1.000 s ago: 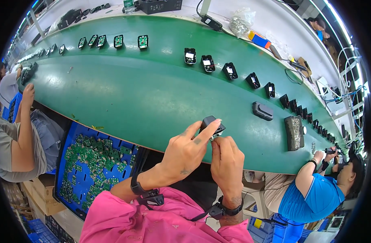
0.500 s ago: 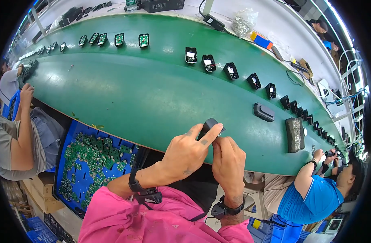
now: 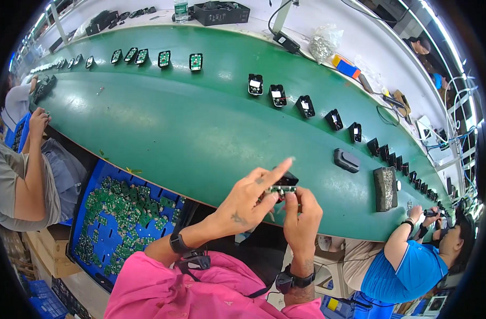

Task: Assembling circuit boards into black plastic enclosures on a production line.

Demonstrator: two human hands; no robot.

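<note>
A blue tray (image 3: 94, 234) of green circuit boards sits below the tabletop's (image 3: 190, 122) near edge. Above that edge, the left hand (image 3: 248, 199) pinches a small green circuit board (image 3: 282, 189) against a black casing (image 3: 288, 178), index finger stretched out; the right hand's (image 3: 302, 215) fingers pinch the board from below.

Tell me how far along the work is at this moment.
Done: black shells with parts inside lie in a row on the green belt. In hand: the left hand and right hand hold a small green board against a black shell. Left: many green boards fill the blue tray.
</note>
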